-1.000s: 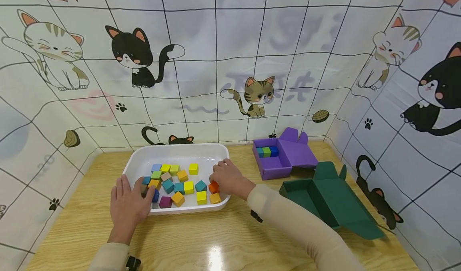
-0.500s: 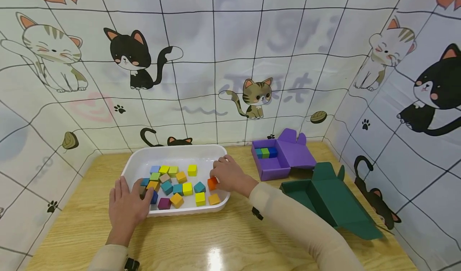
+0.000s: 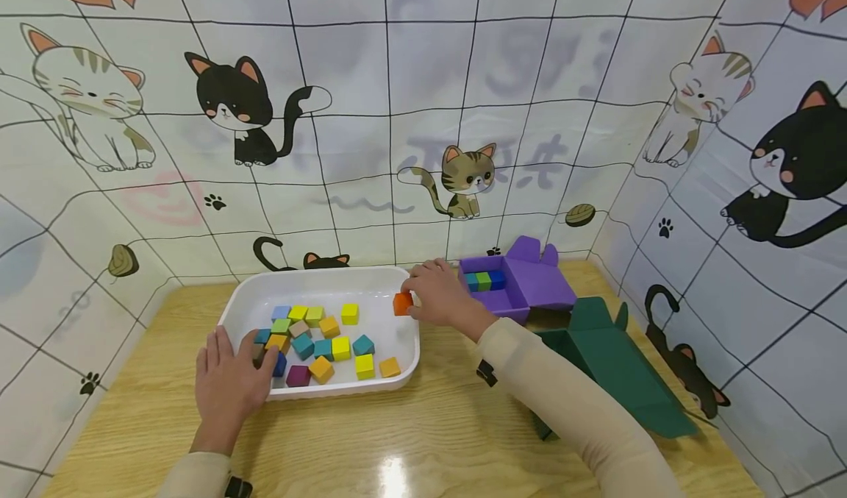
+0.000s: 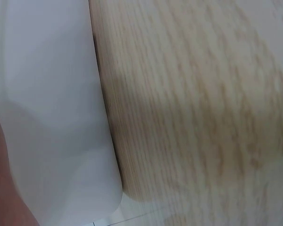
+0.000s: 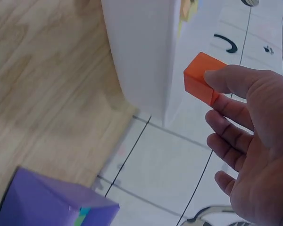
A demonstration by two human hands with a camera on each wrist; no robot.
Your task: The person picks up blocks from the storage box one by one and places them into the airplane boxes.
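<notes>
My right hand pinches an orange cube between thumb and fingers over the right end of the white tray. In the right wrist view the orange cube sits under the thumb, with the other fingers loosely bent below. My left hand rests over the tray's front left corner, fingers extended and thumb spread inward beside a dark blue cube and a brown one. Several coloured cubes lie loose in the tray, among them a purple cube and a yellow cube.
Right of the tray stands an opened purple box with a row of teal, green and blue cubes inside. In front of it an opened green box is partly hidden by my right sleeve. A cat-printed cloth hangs behind the wooden table.
My right hand has lifted the orange cube and moved it back and right, toward the tray's right rim. The left hand stays at the corner. The view has shifted slightly.
</notes>
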